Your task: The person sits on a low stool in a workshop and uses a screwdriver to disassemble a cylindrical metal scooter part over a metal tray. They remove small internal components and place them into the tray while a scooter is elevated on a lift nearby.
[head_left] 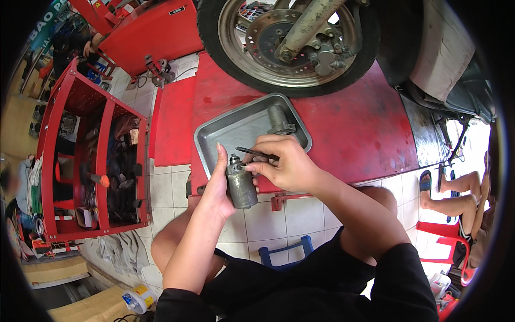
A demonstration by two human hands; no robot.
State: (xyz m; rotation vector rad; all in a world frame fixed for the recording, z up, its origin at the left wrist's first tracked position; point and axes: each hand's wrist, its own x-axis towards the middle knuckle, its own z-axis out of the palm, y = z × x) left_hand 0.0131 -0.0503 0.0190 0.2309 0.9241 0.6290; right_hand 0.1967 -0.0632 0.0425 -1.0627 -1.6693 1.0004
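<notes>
The left hand (219,186) wraps a grey metal cylinder (242,191) in front of the tray; the cylinder's long axis runs near to far, its shaft (234,159) at the far end. From my remote seat, I have the right hand (289,161) just to its right, pinching a slim black rod (258,154) that slants leftward across that far end, roughly crosswise to the cylinder. I cannot tell from this angle whether the rod's tip touches the shaft. Beyond the hands, a shallow metal tray (230,131) sits on a red platform (348,129), its raised rim the closest edge I see. A second metal cylinder (278,119) rests in the tray's far right part, leaving room between it and the left wall. Farther still, a motorbike wheel (262,45) stands past the tray's far rim.
</notes>
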